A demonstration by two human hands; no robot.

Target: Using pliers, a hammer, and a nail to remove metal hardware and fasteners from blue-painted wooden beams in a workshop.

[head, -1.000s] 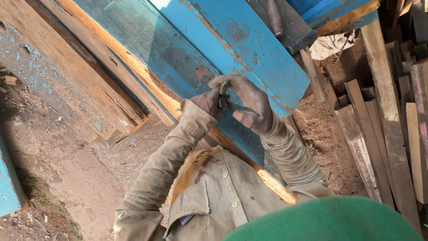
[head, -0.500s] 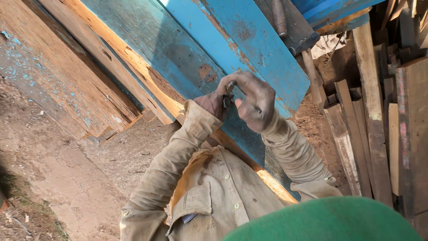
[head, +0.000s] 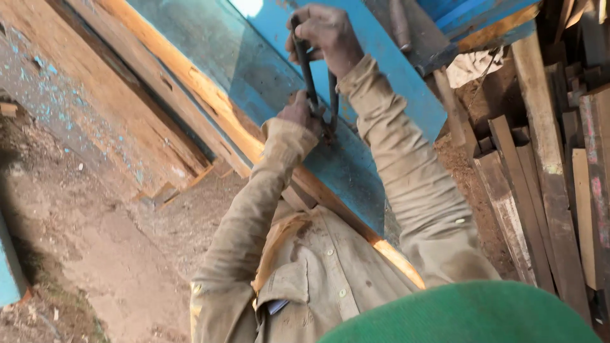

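A dark metal two-handled tool (head: 316,82), like long pincers, stands against the face of a blue-painted wooden board (head: 381,95) near the middle top of the view, its two thin handles running up and its head pressed at the board beside the left hand. The right hand (head: 325,33) is wrapped tight round the upper ends of the handles, fingers closed over them. The left hand (head: 298,113) sits lower, curled in a narrow grip at the tool's head, touching both tool and board; what lies under its fingers is hidden.

The blue board is flat and worn, its paint scuffed, with a bare orange-brown wooden edge (head: 210,101) running diagonally below it. Both arms wear dusty tan cloth sleeves (head: 406,165), creased and stained, and the front of a buttoned tan shirt (head: 324,267) fills the space below them. A rounded green cap brim (head: 464,314) blocks the lower right corner.

To the left, rough weathered planks flecked with blue paint (head: 70,95) lean above bare reddish-brown dirt ground (head: 82,254). To the right, a stack of narrow, grey-brown timber slats (head: 546,190) stands on end, close together. A crumpled pale rag (head: 473,67) lies near the top right, just beside a dark wooden handle (head: 400,22) resting on the blue board.
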